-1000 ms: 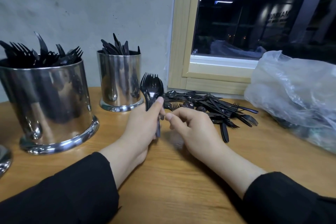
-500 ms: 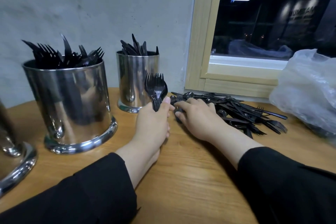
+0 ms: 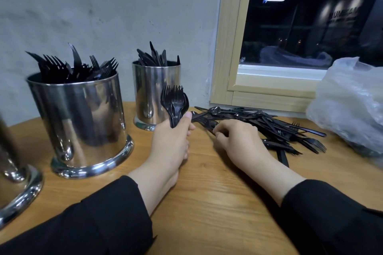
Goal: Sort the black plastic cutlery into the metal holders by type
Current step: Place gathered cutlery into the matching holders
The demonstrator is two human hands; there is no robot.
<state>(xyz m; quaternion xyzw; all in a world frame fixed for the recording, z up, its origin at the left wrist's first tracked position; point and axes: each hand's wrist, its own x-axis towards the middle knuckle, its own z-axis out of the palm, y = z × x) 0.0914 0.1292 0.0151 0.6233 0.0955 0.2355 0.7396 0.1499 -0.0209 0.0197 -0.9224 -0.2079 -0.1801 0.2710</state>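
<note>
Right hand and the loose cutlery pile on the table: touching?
Touching. The head view shows the right hand lying on the near edge of the cutlery pile, its curled fingertips pinching a black piece there, with no gap visible.

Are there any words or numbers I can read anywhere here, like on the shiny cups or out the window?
Lit sign outside the window: letters too blurred and dim to read.
Small mark on the glass corner: too small to read.
Metal holders, plastic bag, cutlery: no writing visible.

Two holders [image 3: 83, 122] [image 3: 152, 93] stand left of the cutlery pile [image 3: 269, 128], bag [image 3: 350, 107] at right
</note>
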